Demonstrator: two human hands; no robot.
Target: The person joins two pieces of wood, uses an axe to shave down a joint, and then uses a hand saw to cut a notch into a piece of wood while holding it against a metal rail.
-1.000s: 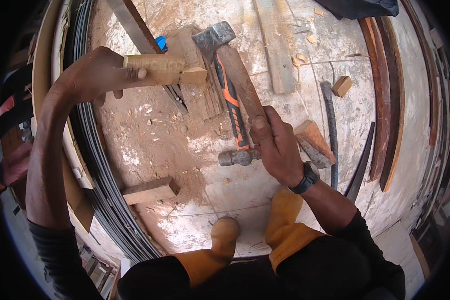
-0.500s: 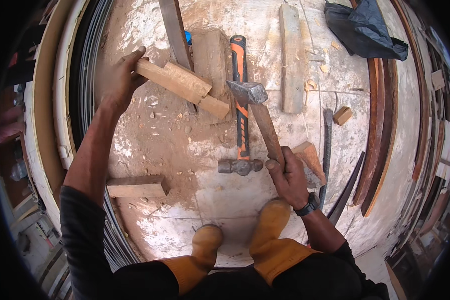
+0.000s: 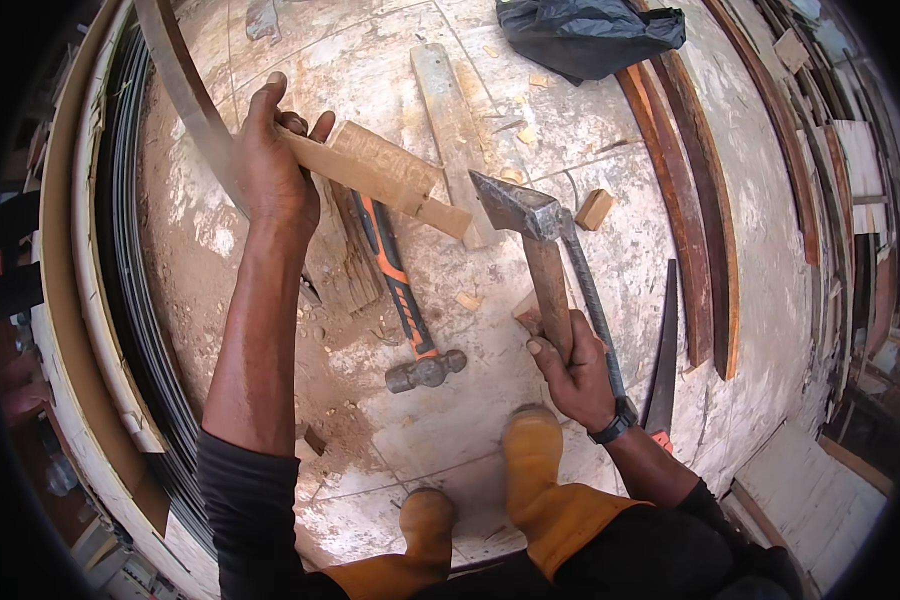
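Hatchet [image 3: 544,262] shifted off the hammer [image 3: 402,295], block [image 3: 385,180] held aloft

Since half a second ago, the hatchet's head has been shifted clear of the hammer in the view and is now seen at centre right, in front of the bar [image 3: 588,290]. The hammer's upper handle is now overlapped by the block instead. The floor things appear farther left, so the view has also been turned.

The block is held at upper centre, tilted down to the right, its far end by the left hand [image 3: 280,175]. That hand is half curled, fingers wrapped at the end, thumb spread away. The hatchet's handle is gripped firmly by the right hand [image 3: 578,375], fingers closed around it.

The blade is seen just beside the block's lower end, with a narrow gap between. As judged, the two are kept ready and no cut is being made.
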